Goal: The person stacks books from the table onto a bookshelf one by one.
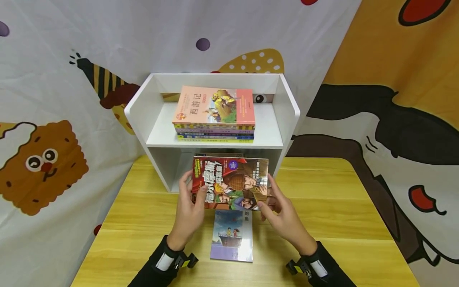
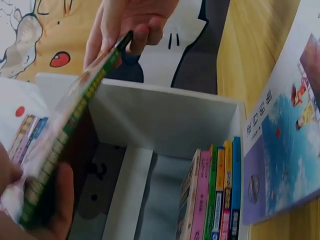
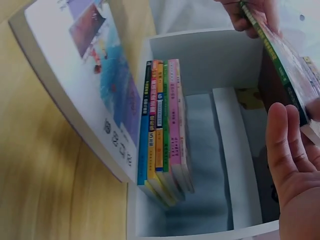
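A comic-style book (image 1: 229, 183) with a red and brown cover full of cartoon figures is held flat, tilted a little, before the lower compartment of a white bookshelf (image 1: 215, 146). My left hand (image 1: 191, 213) grips its left edge, thumb on the cover and fingers underneath. On the right edge, my right hand (image 1: 285, 217) pinches it with the thumb on top and fingers below. Its green spine (image 2: 75, 117) shows in the left wrist view. Beneath and nearer me, a blue and lilac book (image 1: 231, 241) lies on the table.
Several books topped by a pink one (image 1: 211, 105) are stacked on the upper shelf. In the lower compartment, several books (image 3: 162, 120) lie piled on its floor, spines outward. The wooden table (image 1: 322, 199) extends to both sides, and a printed curtain (image 1: 118, 32) hangs behind.
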The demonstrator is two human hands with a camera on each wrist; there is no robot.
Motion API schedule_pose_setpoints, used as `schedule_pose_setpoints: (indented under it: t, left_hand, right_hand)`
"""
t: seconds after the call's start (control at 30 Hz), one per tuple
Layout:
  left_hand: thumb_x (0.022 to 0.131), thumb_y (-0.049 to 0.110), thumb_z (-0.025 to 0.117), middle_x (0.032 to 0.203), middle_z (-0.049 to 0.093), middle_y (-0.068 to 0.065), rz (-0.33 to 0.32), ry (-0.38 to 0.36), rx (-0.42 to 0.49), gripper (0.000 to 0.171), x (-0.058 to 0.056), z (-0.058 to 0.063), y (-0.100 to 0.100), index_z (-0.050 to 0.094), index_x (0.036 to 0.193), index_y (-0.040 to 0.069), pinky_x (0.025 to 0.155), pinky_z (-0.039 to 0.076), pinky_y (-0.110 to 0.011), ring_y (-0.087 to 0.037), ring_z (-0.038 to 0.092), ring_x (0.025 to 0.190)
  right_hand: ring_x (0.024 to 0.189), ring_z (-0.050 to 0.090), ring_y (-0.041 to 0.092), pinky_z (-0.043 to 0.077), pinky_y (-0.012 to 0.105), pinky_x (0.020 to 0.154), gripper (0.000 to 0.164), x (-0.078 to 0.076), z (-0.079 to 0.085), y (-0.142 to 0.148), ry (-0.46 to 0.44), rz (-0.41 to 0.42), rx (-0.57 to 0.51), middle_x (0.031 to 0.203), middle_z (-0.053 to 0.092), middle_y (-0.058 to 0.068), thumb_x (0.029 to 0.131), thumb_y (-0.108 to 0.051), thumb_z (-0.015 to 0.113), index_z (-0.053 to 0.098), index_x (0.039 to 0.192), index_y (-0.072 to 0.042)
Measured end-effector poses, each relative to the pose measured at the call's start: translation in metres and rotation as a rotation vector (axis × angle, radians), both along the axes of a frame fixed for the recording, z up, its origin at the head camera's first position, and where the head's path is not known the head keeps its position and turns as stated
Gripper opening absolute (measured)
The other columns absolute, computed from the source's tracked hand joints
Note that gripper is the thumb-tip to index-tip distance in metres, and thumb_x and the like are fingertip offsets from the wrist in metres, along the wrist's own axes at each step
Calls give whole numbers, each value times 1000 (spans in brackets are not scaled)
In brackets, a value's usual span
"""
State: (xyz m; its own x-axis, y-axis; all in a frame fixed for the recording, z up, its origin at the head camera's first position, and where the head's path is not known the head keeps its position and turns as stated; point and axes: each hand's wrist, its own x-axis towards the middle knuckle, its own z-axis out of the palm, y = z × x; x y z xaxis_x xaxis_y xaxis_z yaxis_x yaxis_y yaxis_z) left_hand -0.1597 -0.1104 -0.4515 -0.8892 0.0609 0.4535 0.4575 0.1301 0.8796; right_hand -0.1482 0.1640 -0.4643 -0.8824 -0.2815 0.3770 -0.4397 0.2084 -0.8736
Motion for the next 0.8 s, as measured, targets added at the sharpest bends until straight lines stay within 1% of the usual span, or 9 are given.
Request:
schedule_pose_setpoints:
  t: [0.07, 0.13, 0.23, 0.33, 0.4, 0.47, 0.57, 0.7, 0.8]
  left_hand:
    - [94, 11, 56, 143, 42, -7, -39, -24, -32, 73, 0, 0, -3, 9, 150, 15, 83, 52, -41, -21, 58, 104]
    - [88, 16, 66, 151, 33, -2, -75, -65, -85, 90, 0, 0, -7, 2, 152, 21, 99, 41, -50, -21, 46, 124]
    - [77, 26, 78, 157, 15, 1, -118, -124, -193, 113, 1, 0, -13, -8, 151, 28, 107, 23, -59, -24, 25, 137]
    - [72, 32, 81, 158, 8, 3, -162, -161, -270, 123, 2, 2, -18, -14, 149, 32, 108, 16, -61, -24, 16, 140]
    - [71, 31, 82, 157, 12, 3, -190, -151, -286, 125, 2, 2, -21, -15, 149, 31, 109, 21, -56, -22, 23, 138]
    - [71, 26, 83, 156, 18, 3, -215, -131, -283, 125, 2, 5, -25, -15, 149, 30, 107, 29, -50, -20, 32, 134]
    - [70, 20, 83, 156, 19, 4, -234, -90, -278, 126, 2, 15, -28, -14, 150, 29, 105, 35, -46, -18, 38, 131]
    - [69, 16, 83, 158, 15, -1, -245, -3, -259, 126, 3, 35, -30, -12, 150, 23, 104, 36, -46, -22, 34, 134]
    - [70, 11, 82, 156, 21, -6, -235, 62, -228, 121, 2, 49, -31, -8, 151, 20, 97, 44, -41, -24, 40, 130]
  right_hand:
    - [54, 58, 21, 53, 36, 51, 82, -1, 1, 2, -24, 6, -6, 68, 59, 11, 90, -5, 60, 7, 152, -18]
    - [55, 58, 20, 53, 36, 52, 84, -2, 4, 4, -36, 8, -7, 70, 59, 12, 90, -6, 61, 7, 152, -18]
    - [63, 57, 19, 53, 33, 56, 88, -1, 11, 7, -28, -4, 17, 114, 61, 17, 86, -7, 66, 8, 152, -16]
    - [70, 53, 18, 52, 31, 61, 95, 0, 19, 10, -40, 11, 48, 151, 31, 13, 82, -10, 72, 8, 152, -17]
    - [65, 47, 15, 48, 28, 56, 100, 1, 24, 11, -51, 18, 92, 139, 45, 19, 80, -14, 75, 6, 152, -19]
    - [58, 41, 13, 43, 27, 51, 104, 0, 28, 11, -54, 17, 129, 96, 59, 17, 78, -18, 77, 4, 152, -21]
    - [53, 35, 12, 37, 28, 46, 108, 1, 38, 9, -28, 0, 185, 60, 36, 7, 76, -21, 79, 2, 152, -22]
    - [58, 45, 13, 45, 28, 51, 110, 3, 58, 6, 43, -6, 203, 66, 50, -2, 75, -17, 79, 1, 152, -18]
    - [59, 47, 14, 47, 28, 53, 111, 2, 74, 3, 101, -13, 204, 67, 54, -1, 74, -13, 80, 2, 152, -14]
